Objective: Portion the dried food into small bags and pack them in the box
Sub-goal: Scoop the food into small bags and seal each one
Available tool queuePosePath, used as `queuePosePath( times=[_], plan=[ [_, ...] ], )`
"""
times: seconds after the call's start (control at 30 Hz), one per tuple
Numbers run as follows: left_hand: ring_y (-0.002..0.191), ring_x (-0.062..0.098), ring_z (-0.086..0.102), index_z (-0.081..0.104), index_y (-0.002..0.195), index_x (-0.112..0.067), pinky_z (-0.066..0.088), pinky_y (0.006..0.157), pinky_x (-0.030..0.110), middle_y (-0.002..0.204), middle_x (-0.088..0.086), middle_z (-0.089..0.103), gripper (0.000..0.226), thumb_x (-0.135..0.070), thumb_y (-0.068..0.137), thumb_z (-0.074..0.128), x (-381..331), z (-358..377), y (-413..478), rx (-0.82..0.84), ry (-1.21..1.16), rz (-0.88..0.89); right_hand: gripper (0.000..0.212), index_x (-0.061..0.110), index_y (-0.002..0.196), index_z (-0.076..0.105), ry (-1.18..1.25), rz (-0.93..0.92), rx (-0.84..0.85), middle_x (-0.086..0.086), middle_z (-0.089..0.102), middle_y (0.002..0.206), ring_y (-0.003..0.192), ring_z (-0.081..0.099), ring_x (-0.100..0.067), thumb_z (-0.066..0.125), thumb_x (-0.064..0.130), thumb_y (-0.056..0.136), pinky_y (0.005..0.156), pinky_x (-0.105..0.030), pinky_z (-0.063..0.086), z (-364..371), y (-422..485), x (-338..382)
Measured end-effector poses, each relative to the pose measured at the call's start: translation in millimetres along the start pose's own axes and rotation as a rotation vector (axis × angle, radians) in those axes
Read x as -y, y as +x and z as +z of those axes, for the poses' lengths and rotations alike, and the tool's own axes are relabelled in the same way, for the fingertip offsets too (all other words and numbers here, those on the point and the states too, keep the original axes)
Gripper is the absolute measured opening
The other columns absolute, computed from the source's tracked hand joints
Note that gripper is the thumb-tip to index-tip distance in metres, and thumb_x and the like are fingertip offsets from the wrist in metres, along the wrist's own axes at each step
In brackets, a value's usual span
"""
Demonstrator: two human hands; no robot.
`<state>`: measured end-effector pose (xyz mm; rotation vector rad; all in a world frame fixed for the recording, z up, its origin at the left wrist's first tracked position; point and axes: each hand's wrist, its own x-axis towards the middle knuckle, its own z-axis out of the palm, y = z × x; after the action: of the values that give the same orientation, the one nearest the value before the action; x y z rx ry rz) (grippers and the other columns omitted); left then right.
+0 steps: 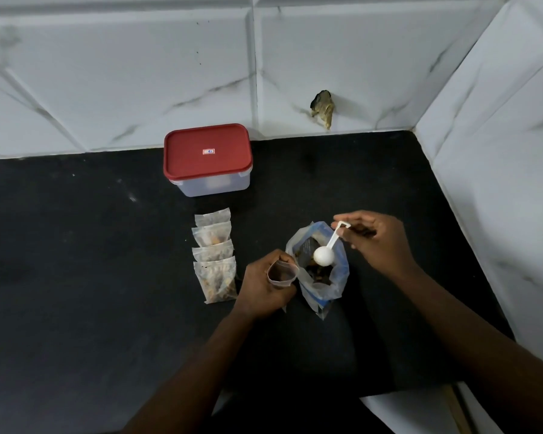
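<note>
Head view. Matte black desk [76, 245], faintly speckled, backed by glossy white tiles [123, 73] with grey marble veining.

One rectangular box [208, 161] of cloudy translucent plastic, round-cornered, red lid on, at the rear of the desk by the wall.

Four filled small bags [215, 255] of clear crinkled plastic, brown and tan dried pieces inside, laid flat in an overlapping column just in front of the box.

One large bag [322, 289] of clear and blue plastic, upright, mouth open, dark dried food [318, 272] inside.

One white plastic scoop [322, 255], round bowl and thin flat handle, bowl over the large bag's mouth.

One open small bag [281, 272], mouth rounded, just left of the large bag; contents not discernible.

Left hand [264, 286] curled round the open small bag, gripping it upright. Right hand [376, 239] above and to the right of the large bag, fingertips pinching the end of the scoop's handle.

One dark ragged patch [322, 108] low on the tiles.
</note>
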<state>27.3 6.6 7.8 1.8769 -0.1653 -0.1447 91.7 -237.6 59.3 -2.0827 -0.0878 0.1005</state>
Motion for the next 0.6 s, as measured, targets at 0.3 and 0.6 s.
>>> queuePosePath(
  times=[0.3,0.6],
  plan=[
    [0.093,0.015,0.07,0.066,0.1,-0.02,0.057,0.081,0.025,0.096,-0.006,0.069,0.031,0.0,0.079,0.076,2.6,1.4,-0.5,0.033,0.0,-0.017,0.019,0.019,0.101,0.074,0.17,0.162,-0.03,0.002,0.077,0.095,0.088,0.075,-0.013,0.072,0.004,0.088,0.077,-0.029,0.061,-1.2,-22.2,-0.4],
    [0.097,0.016,0.069,0.065,0.103,-0.021,0.058,0.085,0.031,0.1,-0.007,0.069,0.032,-0.001,0.08,0.076,3.0,-1.0,-0.8,0.064,0.0,-0.017,0.05,0.025,0.123,0.066,-0.204,0.073,0.028,0.015,0.069,0.106,0.091,0.067,0.008,0.082,0.006,0.079,0.078,-0.007,0.052,13.1,-51.3,6.6]
  ],
)
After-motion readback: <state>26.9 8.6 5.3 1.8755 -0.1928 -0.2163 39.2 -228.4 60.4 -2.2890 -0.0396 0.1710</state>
